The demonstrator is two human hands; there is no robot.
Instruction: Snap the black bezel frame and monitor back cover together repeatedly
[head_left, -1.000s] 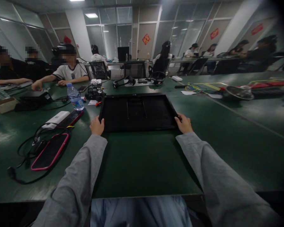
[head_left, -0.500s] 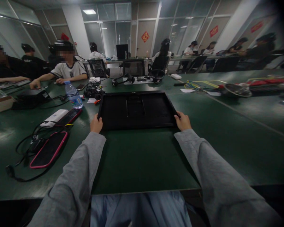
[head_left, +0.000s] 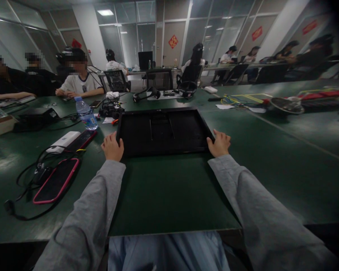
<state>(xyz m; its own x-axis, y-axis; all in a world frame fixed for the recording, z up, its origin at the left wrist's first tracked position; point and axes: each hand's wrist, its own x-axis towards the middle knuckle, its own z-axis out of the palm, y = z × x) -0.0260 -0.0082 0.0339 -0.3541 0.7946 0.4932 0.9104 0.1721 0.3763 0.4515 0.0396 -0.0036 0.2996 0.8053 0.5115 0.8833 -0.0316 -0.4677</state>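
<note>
A black, shallow, rectangular tray-like piece with a raised rim lies on the green table in front of me. Thin bent bars form a U-shaped outline in its middle; what they belong to is too dark to tell. At its near left corner is my left hand, fingers spread and the thumb by the rim. My right hand rests at the near right corner, its fingers also apart and its thumb against the edge. Neither hand grips the piece.
Left of the piece are a water bottle, a white box-shaped device, a pink-edged phone and black cables. A metal bowl-like strainer lies at the right. Several people sit around the room.
Both hands have loosened from the rim, and their fingers have spread outward. The black piece stays in place. A person at the far left has drawn their hands together.
</note>
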